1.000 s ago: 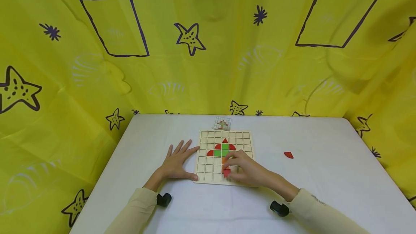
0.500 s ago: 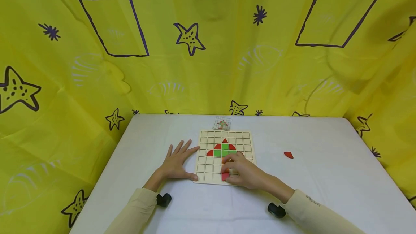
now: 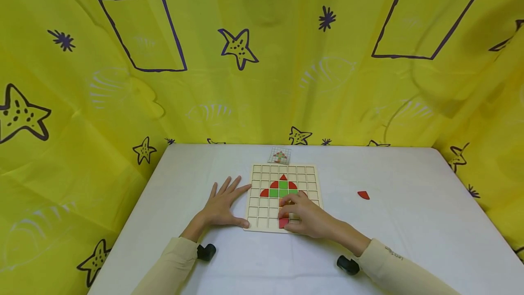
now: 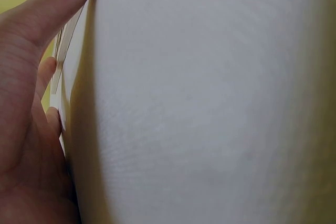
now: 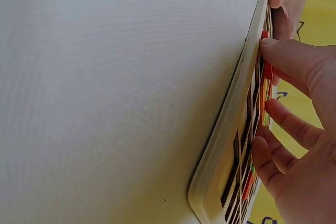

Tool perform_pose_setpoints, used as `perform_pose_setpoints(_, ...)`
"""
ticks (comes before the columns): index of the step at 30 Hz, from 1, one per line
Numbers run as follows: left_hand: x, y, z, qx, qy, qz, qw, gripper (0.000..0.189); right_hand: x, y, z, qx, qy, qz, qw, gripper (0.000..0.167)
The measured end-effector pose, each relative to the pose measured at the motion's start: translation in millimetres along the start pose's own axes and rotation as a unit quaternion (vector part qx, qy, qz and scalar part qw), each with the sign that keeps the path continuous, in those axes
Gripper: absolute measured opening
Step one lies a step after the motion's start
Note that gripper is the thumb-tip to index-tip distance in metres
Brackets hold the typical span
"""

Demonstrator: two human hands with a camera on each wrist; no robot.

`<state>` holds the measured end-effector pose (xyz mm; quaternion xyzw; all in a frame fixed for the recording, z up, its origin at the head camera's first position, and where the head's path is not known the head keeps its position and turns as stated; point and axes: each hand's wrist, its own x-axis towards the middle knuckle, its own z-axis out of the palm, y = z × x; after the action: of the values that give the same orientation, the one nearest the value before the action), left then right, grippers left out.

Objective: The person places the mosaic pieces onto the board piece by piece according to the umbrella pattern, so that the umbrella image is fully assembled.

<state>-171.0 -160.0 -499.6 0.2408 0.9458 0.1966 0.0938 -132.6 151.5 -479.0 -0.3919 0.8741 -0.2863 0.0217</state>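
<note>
A wooden grid board point(image 3: 258, 211) lies on the table, carrying green square tiles point(image 3: 283, 185), a red triangle point(image 3: 284, 177) and red curved pieces point(image 3: 274, 185). My left hand point(image 3: 221, 206) lies spread at the board's left side, its thumb on the near corner and its index fingertip at the edge. With thumb and index finger my right hand point(image 3: 309, 215) pinches a red square tile point(image 3: 284, 223) in the bottom row; in the right wrist view the red tile point(image 5: 268, 71) shows between them. Orange pieces above it are partly hidden by the fingers.
A small pattern card point(image 3: 280, 155) lies behind the board. One red quarter-circle piece point(image 3: 363, 195) rests on the white table point(image 3: 409, 222) to the right. Yellow curtains point(image 3: 262, 94) hang around the table's back and sides.
My right hand has moved slightly down and left, and the red square tile sits squarer in the bottom row. Over the last half second little differs. The left hand stays put.
</note>
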Motion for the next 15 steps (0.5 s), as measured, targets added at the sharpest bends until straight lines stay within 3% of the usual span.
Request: perform_pose_setpoints(15, 0.1, 0.6, 0.7, 0.001, 0.003, -0.002, 1.0000, 0.111, -1.8, -0.2, -1.9, 0.004, -0.001, -0.001, 1.0000, 0.018)
